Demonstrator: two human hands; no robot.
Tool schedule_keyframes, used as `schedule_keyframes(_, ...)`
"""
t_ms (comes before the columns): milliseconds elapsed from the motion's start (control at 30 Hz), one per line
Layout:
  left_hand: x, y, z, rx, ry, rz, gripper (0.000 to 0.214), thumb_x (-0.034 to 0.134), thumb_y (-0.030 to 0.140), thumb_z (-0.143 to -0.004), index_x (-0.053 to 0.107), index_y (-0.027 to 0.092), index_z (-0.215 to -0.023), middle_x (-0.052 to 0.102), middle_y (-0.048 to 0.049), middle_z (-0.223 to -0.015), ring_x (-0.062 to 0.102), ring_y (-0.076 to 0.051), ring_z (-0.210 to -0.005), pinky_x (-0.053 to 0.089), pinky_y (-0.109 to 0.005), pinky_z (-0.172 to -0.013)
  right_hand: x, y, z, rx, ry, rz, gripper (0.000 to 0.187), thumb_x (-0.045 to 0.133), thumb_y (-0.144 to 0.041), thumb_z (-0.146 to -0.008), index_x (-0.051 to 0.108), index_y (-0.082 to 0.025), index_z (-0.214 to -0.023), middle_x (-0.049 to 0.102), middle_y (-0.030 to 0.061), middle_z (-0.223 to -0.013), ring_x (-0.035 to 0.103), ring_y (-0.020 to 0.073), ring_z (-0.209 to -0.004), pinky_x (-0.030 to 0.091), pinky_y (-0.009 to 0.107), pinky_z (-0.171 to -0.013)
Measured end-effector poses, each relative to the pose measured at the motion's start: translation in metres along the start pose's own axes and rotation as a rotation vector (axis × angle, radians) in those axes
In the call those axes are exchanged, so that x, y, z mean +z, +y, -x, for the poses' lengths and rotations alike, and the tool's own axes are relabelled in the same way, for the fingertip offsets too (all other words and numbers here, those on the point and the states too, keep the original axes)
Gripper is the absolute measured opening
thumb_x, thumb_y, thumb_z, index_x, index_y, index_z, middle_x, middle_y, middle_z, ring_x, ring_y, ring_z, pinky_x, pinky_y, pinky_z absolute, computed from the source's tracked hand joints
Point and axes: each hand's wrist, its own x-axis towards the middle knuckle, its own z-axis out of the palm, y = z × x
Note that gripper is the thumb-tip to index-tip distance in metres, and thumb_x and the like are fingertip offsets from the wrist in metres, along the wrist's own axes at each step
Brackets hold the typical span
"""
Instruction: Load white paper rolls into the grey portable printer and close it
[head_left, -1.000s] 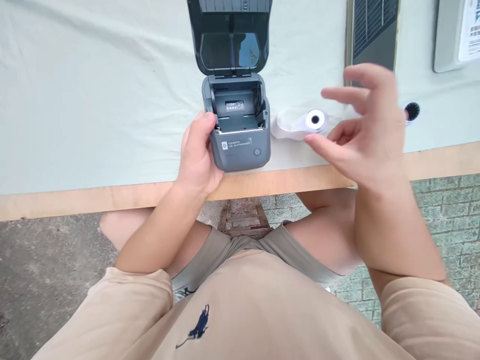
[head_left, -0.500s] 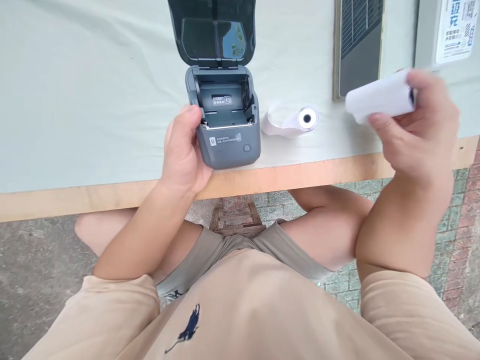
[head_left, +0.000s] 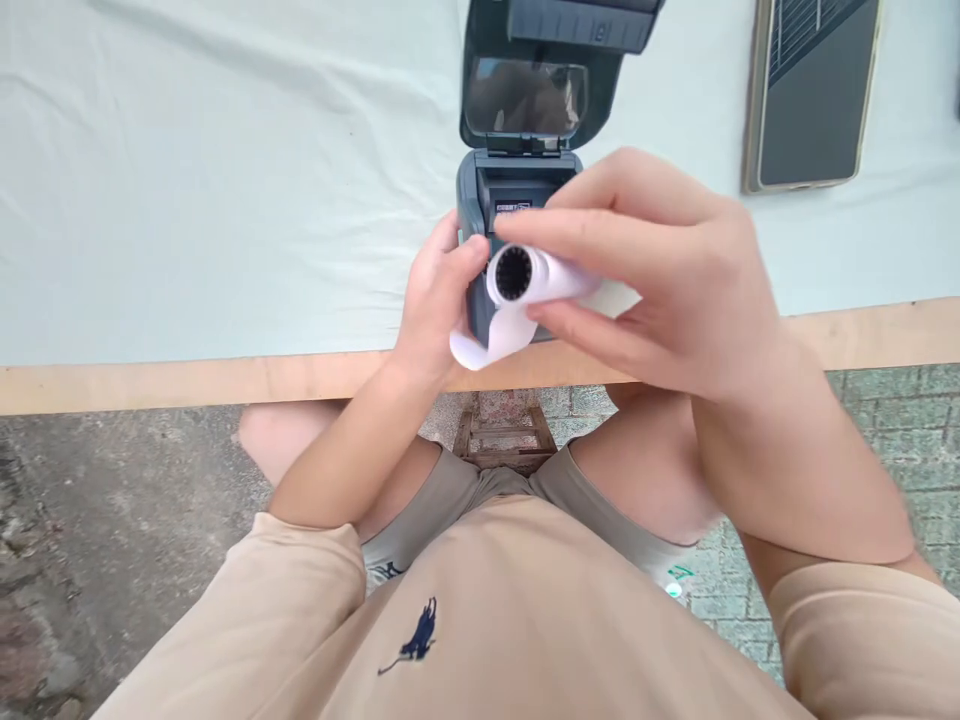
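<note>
My left hand [head_left: 439, 295] grips the left side of a dark grey label printer [head_left: 470, 190] at the table's front edge. The printer's lid [head_left: 540, 90] stands open, tilted back. In front of the printer's open bay, my right hand [head_left: 667, 270] pinches a white paper roll [head_left: 555, 280] between fingers and thumb. The roll's dark, ribbed hollow core faces left, and a loose paper end curls down from it. Most of the printer's bay and front is hidden behind the roll and my right hand.
A phone [head_left: 814, 100] lies on the pale tablecloth [head_left: 225, 200] at the back right. The table's bare wooden edge [head_left: 187, 382] runs across in front of me. Under it a wooden stool [head_left: 502, 440] stands between my legs.
My right hand has brought the paper roll from the right to over the printer and turned its core end leftward. The second roll beside the printer is now out of sight. The view has shifted.
</note>
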Motion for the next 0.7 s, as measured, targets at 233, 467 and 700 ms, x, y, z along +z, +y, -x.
schedule_keyframes(233, -0.015, -0.011, -0.001, 0.101, -0.151, -0.068, 0.015, 0.062, 0.032, -0.105, 0.072, 0.021, -0.107, 0.066, -0.0014, -0.092, 0.075, -0.019, -0.102, 0.062, -0.027, -0.085, 0.010, 0.006, -0.018, 0.265, -0.067, 0.409, 0.013, 0.066, -0.022, -0.091, 0.060, -0.028, -0.102, 0.076, 0.0028, -0.114, 0.072, 0.0275, -0.098, 0.050, 0.045, -0.084)
schedule_keyframes(467, -0.018, -0.009, -0.001, 0.091, -0.195, -0.072, 0.024, 0.078, 0.036, -0.091, 0.067, 0.022, -0.107, 0.068, -0.0033, -0.102, 0.076, -0.029, -0.119, 0.063, -0.039, -0.102, 0.021, 0.013, -0.005, 0.020, 0.018, 0.396, 0.024, 0.061, -0.041, -0.101, 0.069, -0.026, -0.084, 0.077, 0.0020, -0.103, 0.070, 0.0304, -0.108, 0.047, 0.053, -0.093)
schedule_keyframes(700, -0.021, -0.008, -0.001, 0.029, -0.170, -0.152, 0.058, 0.096, 0.028, -0.064, 0.067, 0.022, -0.113, 0.070, -0.0049, -0.102, 0.068, -0.043, -0.136, 0.062, -0.051, -0.109, 0.005, 0.017, -0.001, 0.037, 0.260, 0.137, 0.016, 0.066, -0.036, -0.096, 0.079, -0.032, -0.103, 0.076, -0.0014, -0.111, 0.068, 0.0323, -0.120, 0.046, 0.054, -0.110)
